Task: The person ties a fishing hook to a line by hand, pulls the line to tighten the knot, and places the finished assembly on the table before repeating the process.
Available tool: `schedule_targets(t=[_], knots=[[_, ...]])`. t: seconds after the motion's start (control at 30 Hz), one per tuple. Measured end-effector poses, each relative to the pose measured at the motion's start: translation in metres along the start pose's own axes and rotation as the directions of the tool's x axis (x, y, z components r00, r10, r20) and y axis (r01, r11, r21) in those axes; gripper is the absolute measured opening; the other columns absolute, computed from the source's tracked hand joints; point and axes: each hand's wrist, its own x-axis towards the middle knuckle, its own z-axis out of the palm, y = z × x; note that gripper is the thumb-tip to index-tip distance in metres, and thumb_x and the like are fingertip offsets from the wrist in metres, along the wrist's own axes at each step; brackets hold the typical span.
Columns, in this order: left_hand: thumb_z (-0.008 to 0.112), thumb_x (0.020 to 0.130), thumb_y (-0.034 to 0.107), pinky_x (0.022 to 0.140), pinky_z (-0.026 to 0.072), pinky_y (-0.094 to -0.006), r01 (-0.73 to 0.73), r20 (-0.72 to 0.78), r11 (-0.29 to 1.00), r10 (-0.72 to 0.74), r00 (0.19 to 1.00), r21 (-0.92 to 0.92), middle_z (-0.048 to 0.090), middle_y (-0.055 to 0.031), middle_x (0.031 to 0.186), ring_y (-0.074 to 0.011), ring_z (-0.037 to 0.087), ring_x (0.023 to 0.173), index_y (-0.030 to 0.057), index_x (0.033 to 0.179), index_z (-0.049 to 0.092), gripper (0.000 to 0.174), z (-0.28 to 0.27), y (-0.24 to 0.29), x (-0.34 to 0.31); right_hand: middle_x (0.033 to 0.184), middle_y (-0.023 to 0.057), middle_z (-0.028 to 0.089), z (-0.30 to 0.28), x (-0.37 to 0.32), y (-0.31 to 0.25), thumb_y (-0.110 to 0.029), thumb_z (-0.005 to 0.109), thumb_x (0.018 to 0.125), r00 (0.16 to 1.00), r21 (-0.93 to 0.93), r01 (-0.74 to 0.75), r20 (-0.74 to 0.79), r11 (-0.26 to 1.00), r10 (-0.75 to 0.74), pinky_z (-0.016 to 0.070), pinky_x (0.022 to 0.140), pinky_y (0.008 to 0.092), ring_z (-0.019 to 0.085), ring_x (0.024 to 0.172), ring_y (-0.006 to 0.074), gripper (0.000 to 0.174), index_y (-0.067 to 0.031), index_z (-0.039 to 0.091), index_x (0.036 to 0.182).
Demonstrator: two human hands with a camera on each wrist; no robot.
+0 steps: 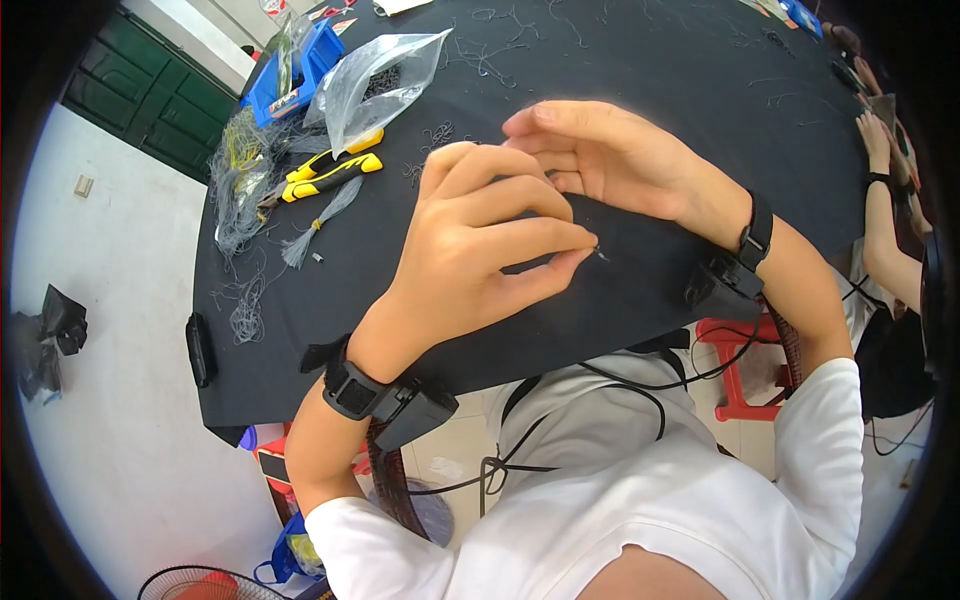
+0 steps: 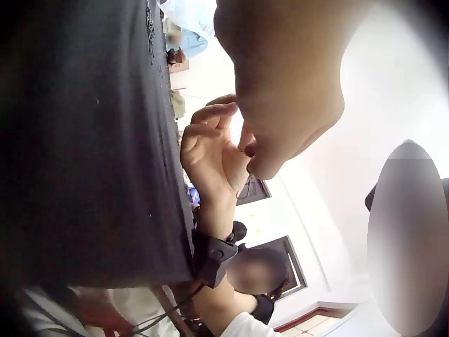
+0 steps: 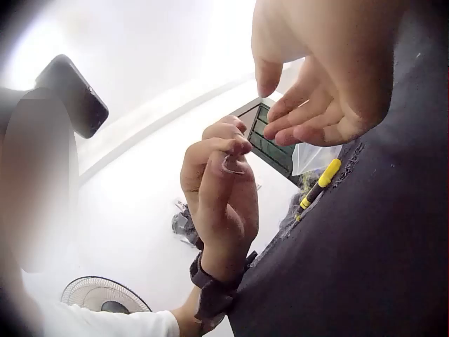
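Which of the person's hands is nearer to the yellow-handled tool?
Left. The left hand is close beside the yellow-handled tool, not touching it; the right hand sits beyond the left hand, farther away.

I pinch a thin greyish strand (image 3: 231, 165) in my left hand (image 1: 480, 250) over matt black table cloth (image 1: 650, 80), w/ clear glossy plastic bag (image 1: 375, 80), smooth yellow-black plastic tool handles (image 1: 330, 172) & blue plastic bin (image 1: 318, 52).

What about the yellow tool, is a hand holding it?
No, the yellow tool lies on the table beside the plastic bag, away from the right hand and the left hand, which pinches a small grey bit.
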Motion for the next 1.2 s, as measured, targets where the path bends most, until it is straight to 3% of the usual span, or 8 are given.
schedule_targets(t=[0.2, 0.53, 0.63, 0.77, 0.8, 0.9, 0.97, 1.2], knots=[[0.075, 0.057, 0.004, 0.073, 0.0377, -0.0287, 0.044, 0.14, 0.997, -0.035, 0.989, -0.066, 0.06, 0.0035, 0.071, -0.014, 0.056, 0.073, 0.0126, 0.074, 0.069, 0.02, 0.002, -0.001, -0.004, 0.101, 0.0035, 0.063, -0.018, 0.003, 0.003, -0.022, 0.056, 0.09, 0.998, 0.16, 0.064, 0.011, 0.985, -0.067, 0.0459, 0.076, 0.0238, 0.059, 0.093, 0.0114, 0.022, -0.007, 0.06, 0.105], [0.069, 0.068, 0.004, 0.064, 0.0387, -0.0247, 0.237, 0.186, 0.971, -0.231, 0.955, -0.01, 0.062, 0.0013, 0.065, -0.0102, 0.056, 0.063, 0.0075, 0.077, 0.07, 0.01, -0.007, -0.006, -0.002, 0.079, -0.0032, 0.056, -0.043, 0.007, -0.02, -0.026, 0.043, 0.096, 0.946, -0.15, 0.071, -0.303, 0.986, -0.115, 0.0434, 0.064, 0.0197, 0.053, 0.074, 0.0059, 0.032, -0.0022, 0.055, 0.113], [0.066, 0.076, 0.005, 0.064, 0.0416, -0.0214, 0.666, 0.275, 0.645, -0.609, 0.744, -0.374, 0.064, -0.0005, 0.069, -0.0065, 0.057, 0.065, 0.0023, 0.082, 0.069, 0.007, 0.0, -0.008, -0.006, 0.078, -0.0034, 0.056, -0.063, 0.011, -0.022, -0.025, 0.042, 0.096, 0.912, -0.144, 0.116, -0.376, 0.983, -0.163, 0.0443, 0.064, 0.0201, 0.053, 0.075, 0.0059, 0.032, -0.002, 0.055, 0.113], [0.064, 0.08, 0.007, 0.066, 0.0459, -0.0195, 0.736, 0.27, 0.473, -0.719, 0.64, -0.485, 0.067, -0.0039, 0.073, -0.0052, 0.06, 0.068, -0.003, 0.085, 0.068, 0.012, 0.001, -0.018, -0.012, 0.071, -0.0045, 0.048, -0.072, 0.008, -0.024, -0.027, 0.04, 0.096, 0.878, -0.337, 0.206, -0.351, 0.919, -0.326, 0.0371, 0.058, 0.0199, 0.043, 0.064, 0.0066, 0.029, -0.0053, 0.058, 0.102], [0.065, 0.077, 0.005, 0.062, 0.0452, -0.0202, 0.705, 0.197, 0.514, -0.722, 0.663, -0.489, 0.066, -0.0035, 0.07, -0.0072, 0.06, 0.065, -0.0006, 0.084, 0.069, 0.01, -0.001, -0.018, -0.01, 0.066, -0.0043, 0.043, -0.071, 0.009, -0.023, -0.027, 0.04, 0.095, 0.874, -0.44, 0.19, -0.331, 0.878, -0.356, 0.0334, 0.056, 0.0222, 0.037, 0.061, 0.0065, 0.028, -0.0083, 0.057, 0.084], [0.069, 0.071, 0.005, 0.069, 0.043, -0.0244, 0.431, 0.005, 0.895, -0.433, 0.901, -0.113, 0.066, -0.0027, 0.074, -0.0113, 0.06, 0.068, 0.0061, 0.082, 0.07, 0.011, -0.016, -0.024, -0.003, 0.061, -0.0038, 0.039, -0.042, 0.005, -0.028, -0.026, 0.039, 0.095, 0.909, -0.863, 0.192, -0.022, 0.467, -0.415, 0.033, 0.054, 0.0245, 0.036, 0.06, 0.0068, 0.031, -0.0085, 0.047, 0.071], [0.073, 0.063, 0.007, 0.08, 0.0367, -0.0298, 0.254, -0.08, 0.947, -0.243, 0.967, 0.196, 0.065, 0.0008, 0.086, -0.0157, 0.058, 0.081, 0.0137, 0.076, 0.07, 0.015, -0.023, -0.023, -0.003, 0.061, 0.0019, 0.035, -0.027, -0.002, -0.025, -0.021, 0.039, 0.094, 0.897, -0.962, 0.263, 0.214, 0.077, -0.387, 0.032, 0.053, 0.028, 0.034, 0.057, 0.0107, 0.029, -0.0032, 0.04, 0.07], [0.075, 0.059, 0.008, 0.08, 0.0351, -0.0282, 0.071, -0.161, 0.951, -0.023, 0.987, 0.3, 0.065, 0.0035, 0.099, -0.0153, 0.057, 0.088, 0.0158, 0.074, 0.07, 0.017, -0.021, -0.014, 0.002, 0.06, 0.0133, 0.042, -0.014, -0.005, -0.019, -0.015, 0.049, 0.089, 0.778, -0.865, 0.501, 0.469, -0.039, -0.419, 0.0358, 0.054, 0.0371, 0.043, 0.055, 0.0275, 0.022, -0.0002, 0.045, 0.073]])
